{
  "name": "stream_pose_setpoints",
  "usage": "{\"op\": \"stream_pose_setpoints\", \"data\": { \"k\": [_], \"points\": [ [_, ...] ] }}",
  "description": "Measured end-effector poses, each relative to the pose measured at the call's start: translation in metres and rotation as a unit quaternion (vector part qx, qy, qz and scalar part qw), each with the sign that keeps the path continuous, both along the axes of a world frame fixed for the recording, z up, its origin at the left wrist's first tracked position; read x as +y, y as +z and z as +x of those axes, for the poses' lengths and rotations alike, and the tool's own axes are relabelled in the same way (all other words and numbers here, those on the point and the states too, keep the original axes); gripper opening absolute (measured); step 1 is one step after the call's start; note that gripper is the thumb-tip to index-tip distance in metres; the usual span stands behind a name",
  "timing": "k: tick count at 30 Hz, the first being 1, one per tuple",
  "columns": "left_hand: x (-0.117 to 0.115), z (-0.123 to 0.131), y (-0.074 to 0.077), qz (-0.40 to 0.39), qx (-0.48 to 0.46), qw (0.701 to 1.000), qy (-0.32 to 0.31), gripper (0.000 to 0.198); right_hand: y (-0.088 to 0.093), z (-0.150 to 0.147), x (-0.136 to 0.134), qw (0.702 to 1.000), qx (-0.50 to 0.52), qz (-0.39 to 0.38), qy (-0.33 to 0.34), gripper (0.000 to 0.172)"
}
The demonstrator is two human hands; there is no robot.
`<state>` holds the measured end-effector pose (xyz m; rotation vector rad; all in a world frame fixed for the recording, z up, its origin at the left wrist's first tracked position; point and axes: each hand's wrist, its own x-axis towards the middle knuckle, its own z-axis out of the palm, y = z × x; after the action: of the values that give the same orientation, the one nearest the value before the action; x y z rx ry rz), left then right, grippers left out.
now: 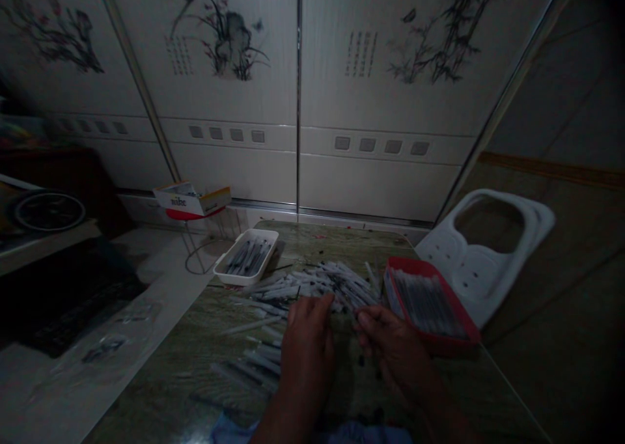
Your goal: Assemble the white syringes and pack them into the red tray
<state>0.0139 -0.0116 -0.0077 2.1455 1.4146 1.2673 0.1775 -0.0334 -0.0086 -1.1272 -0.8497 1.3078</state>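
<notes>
A loose pile of pens, whitish and translucent with dark parts, lies across the middle of the table. My left hand is at the near edge of this pile, its fingers curled; what they hold, if anything, is hidden. Just to its right, my right hand pinches a pen between thumb and fingers, its end pointing into the pile. Beside my right hand stands a red box packed with pens in a row. More pens lie to the left of my left wrist. The picture is dim and partly blurred.
A white tray of dark pens stands at the table's far left. Small black bits lie near my hands. A white plastic chair is beyond the red box. Behind the table are sliding doors; a printed carton sits on a red stool.
</notes>
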Motion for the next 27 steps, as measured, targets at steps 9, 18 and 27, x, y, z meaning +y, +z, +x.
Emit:
{"op": "stream_pose_setpoints", "data": {
  "k": [9, 18, 27],
  "points": [
    [0.0001, 0.0057, -0.0066, -0.011, 0.030, 0.998, -0.046, 0.061, 0.0065, 0.0030, -0.0026, 0.997, 0.079, 0.009, -0.003, 0.021],
    [0.0009, 0.0067, -0.0075, -0.023, 0.044, 0.997, -0.052, 0.056, 0.0081, 0.0036, -0.0002, 0.995, -0.095, 0.029, -0.022, 0.028],
    [-0.0006, 0.0071, -0.0075, -0.044, 0.058, 0.996, -0.059, 0.056, 0.0052, 0.0011, -0.0024, 0.988, -0.139, 0.054, -0.034, 0.029]
  ]
}}
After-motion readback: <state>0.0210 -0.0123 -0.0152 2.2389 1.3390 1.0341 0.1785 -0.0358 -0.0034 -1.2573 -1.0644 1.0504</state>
